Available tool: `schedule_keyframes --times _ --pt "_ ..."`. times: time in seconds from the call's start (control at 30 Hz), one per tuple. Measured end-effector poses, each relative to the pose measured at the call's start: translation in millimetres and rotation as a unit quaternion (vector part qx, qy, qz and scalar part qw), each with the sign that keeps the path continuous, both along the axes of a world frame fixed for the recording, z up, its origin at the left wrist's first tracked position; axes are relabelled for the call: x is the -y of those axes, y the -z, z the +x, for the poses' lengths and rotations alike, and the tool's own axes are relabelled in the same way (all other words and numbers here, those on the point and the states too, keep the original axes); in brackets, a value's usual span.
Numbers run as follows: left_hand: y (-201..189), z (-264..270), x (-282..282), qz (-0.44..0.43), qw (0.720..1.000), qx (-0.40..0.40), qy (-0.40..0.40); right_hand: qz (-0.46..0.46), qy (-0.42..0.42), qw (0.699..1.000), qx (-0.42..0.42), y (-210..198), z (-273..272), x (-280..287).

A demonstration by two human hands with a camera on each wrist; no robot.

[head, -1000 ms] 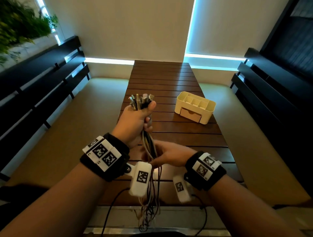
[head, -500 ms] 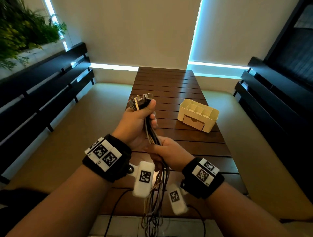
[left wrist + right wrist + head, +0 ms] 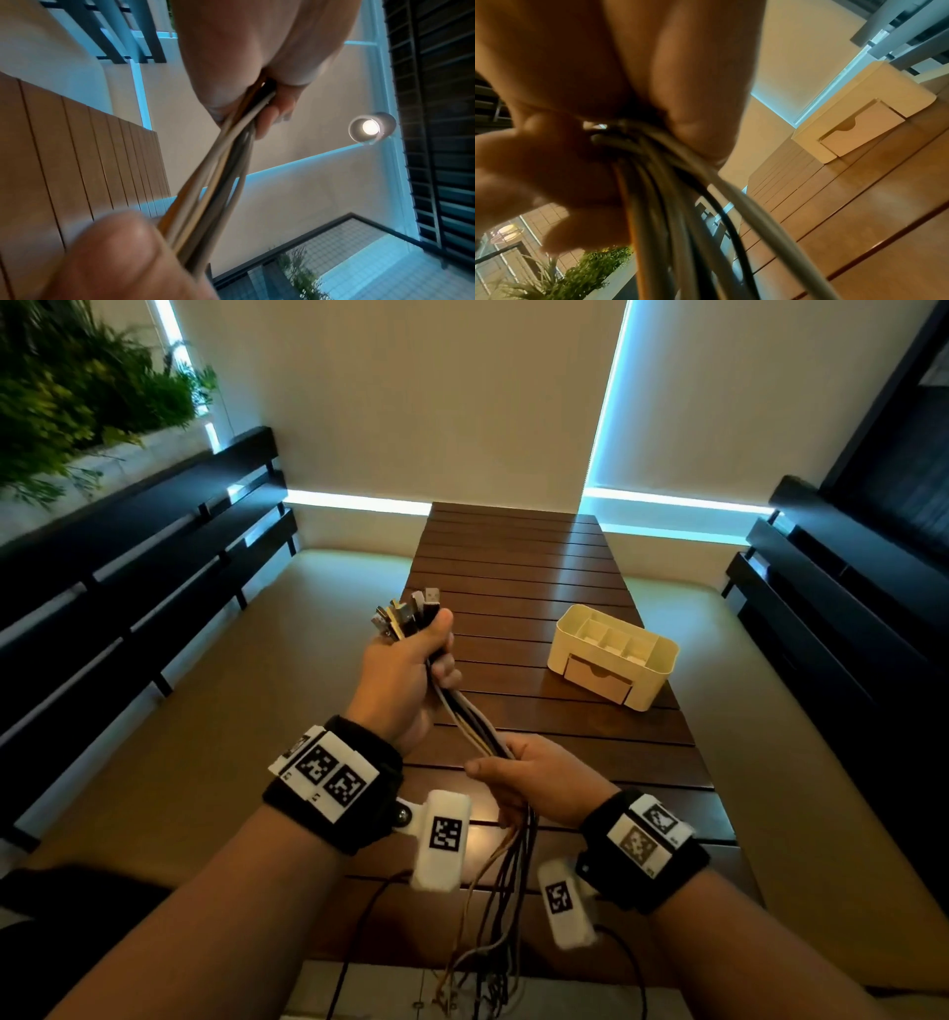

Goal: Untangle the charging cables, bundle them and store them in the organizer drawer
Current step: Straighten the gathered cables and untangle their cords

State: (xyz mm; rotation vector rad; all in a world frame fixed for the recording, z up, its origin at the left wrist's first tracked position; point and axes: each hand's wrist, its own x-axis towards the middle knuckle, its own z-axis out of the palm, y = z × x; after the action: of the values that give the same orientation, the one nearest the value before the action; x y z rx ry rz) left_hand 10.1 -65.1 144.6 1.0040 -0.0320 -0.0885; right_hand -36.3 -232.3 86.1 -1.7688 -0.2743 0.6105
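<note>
My left hand [image 3: 398,677] grips the cables [image 3: 475,729] below their plugs; my right hand [image 3: 534,780] circles the limp, slippery strands lower down.

Table [image 3: 518,567]: dark brown wooden slats, smooth, with a soft sheen that catches light near its near edge. Organizer [image 3: 662,660], toward the right edge: cream plastic, matt and smooth; its drawer [image 3: 598,677] front looks a duller tan, same plain finish. Cables [image 3: 475,721]: smooth rubbery sheaths in white, grey, black and tan, faintly glossy; plug ends [image 3: 405,611] at the top show bare shiny metal. Wrist bands [image 3: 334,783]: black cloth, matt, carrying white hard-plastic plates printed with black patterns. Benches [image 3: 144,546] either side: dark slats, material cannot be told.
</note>
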Motion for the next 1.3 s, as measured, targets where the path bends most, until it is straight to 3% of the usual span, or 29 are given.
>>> schedule_keyframes --times 0.1,0.23,0.33,0.53,0.77,0.9,1.07,1.3 --pt "1 -7 2 0.061 0.995 0.061 0.043 0.011 -0.027 0.999 0.018 -2 3 10" --pt "0 -22 9 0.108 0.980 0.128 0.109 0.202 0.057 0.975 0.077 -33 9 12" --pt "2 -33 21 0.121 0.970 0.157 0.142 0.301 0.061 0.943 0.128 -65 7 5" --pt "4 -39 28 0.126 0.970 0.149 0.143 0.158 0.054 0.956 0.241 -86 -2 -4" --pt "7 -41 29 0.073 0.977 0.107 0.167 0.096 0.027 0.962 0.253 -87 2 2" --pt "6 -38 27 0.074 0.972 0.106 0.196 0.115 0.020 0.966 0.231 -86 7 8" --pt "3 -37 24 0.090 0.963 0.105 0.231 0.230 0.040 0.961 0.151 -76 19 13" --pt "5 -35 23 0.089 0.964 0.105 0.228 0.257 0.082 0.950 0.156 -71 23 17"
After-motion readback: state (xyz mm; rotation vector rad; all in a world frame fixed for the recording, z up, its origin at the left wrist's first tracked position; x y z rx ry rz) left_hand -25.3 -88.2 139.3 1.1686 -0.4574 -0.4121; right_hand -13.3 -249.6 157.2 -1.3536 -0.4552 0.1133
